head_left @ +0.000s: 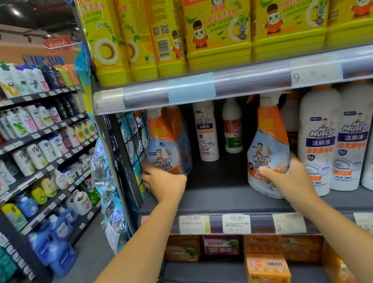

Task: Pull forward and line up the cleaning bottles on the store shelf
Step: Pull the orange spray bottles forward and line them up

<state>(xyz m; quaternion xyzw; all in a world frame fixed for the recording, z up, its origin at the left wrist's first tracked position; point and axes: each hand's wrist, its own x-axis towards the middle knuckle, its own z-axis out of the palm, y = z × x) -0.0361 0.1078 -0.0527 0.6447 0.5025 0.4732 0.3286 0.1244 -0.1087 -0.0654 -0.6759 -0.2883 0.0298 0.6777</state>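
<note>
**A:** What carries the goods at the centre of the frame?

**B:** A grey shelf, with paper price tags along its front rail.

**A:** What stands on it?

**B:** At centre left, set back, is the first spray bottle, orange and white, its base hidden. Right of centre, near the front edge, is the second spray bottle. Between them, far back, stand a tall white bottle and a shorter white bottle. At the right, three white toilet-cleaner bottles stand side by side.

**A:** Above and below?

**B:** The upper shelf bears yellow detergent bottles. The lower shelf bears orange and purple boxes.
</note>
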